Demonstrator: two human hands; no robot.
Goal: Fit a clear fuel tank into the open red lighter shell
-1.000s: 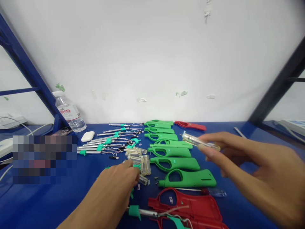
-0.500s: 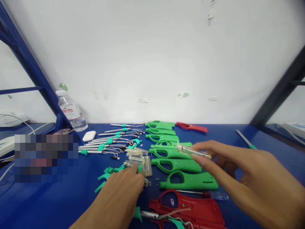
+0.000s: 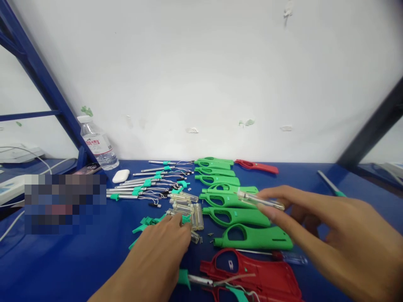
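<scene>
Tube (image 3: 262,201) pinched in right hand (image 3: 333,226), lower than before; left hand (image 3: 163,241) shifted right, grip unclear.

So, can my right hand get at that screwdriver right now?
Probably, once freed: the screwdriver lies with its handle uncovered near your right hand, but those fingers are pinching a clear tube.

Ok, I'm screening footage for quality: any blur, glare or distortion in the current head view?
Head view: soft, fairly even light on the white wall; glints on the clear plastic tube in the right hand; fine detail slightly soft; pixelation masks a patch at left; the blue metal post at left and dark post at right splay outward, probably wide-angle distortion.
</scene>
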